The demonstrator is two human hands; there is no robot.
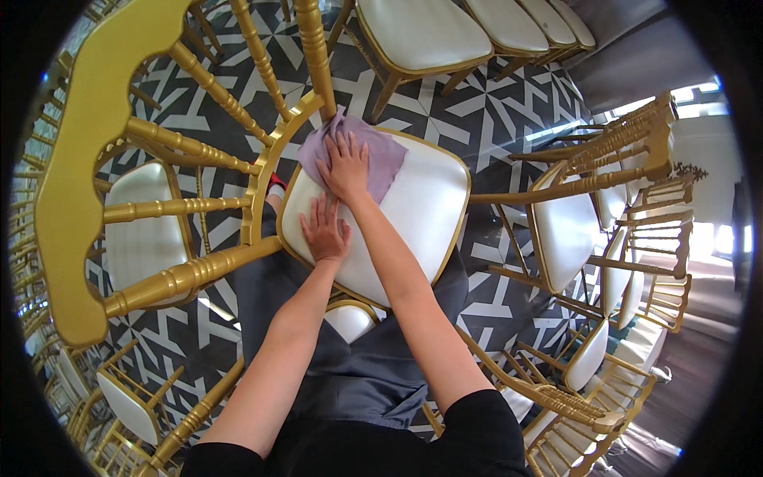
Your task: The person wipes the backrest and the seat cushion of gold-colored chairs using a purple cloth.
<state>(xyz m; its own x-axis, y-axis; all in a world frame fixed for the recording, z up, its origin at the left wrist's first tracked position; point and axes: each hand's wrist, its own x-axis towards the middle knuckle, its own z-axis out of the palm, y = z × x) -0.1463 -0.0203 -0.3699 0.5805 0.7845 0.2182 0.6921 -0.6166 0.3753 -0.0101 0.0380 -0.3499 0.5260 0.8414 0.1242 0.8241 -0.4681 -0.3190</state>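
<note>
Right in front of me is a gold chair with a white padded seat [417, 220] trimmed in gold. Its gold backrest with turned spindles [179, 208] stands to the left. A mauve cloth [381, 161] lies spread, a little crumpled, over the seat's far left part. My right hand [346, 164] lies flat on top of the cloth, fingers spread. Below it my left hand [326, 232] rests palm down on the bare seat near its left edge, holding nothing.
A row of white-seated gold chairs [426, 36] stands beyond the seat. More gold chairs [563, 232] crowd the right side, and another white seat [146, 226] shows behind the backrest. The floor [501, 107] has a black-and-white geometric pattern. Grey drapery [626, 53] hangs at the upper right.
</note>
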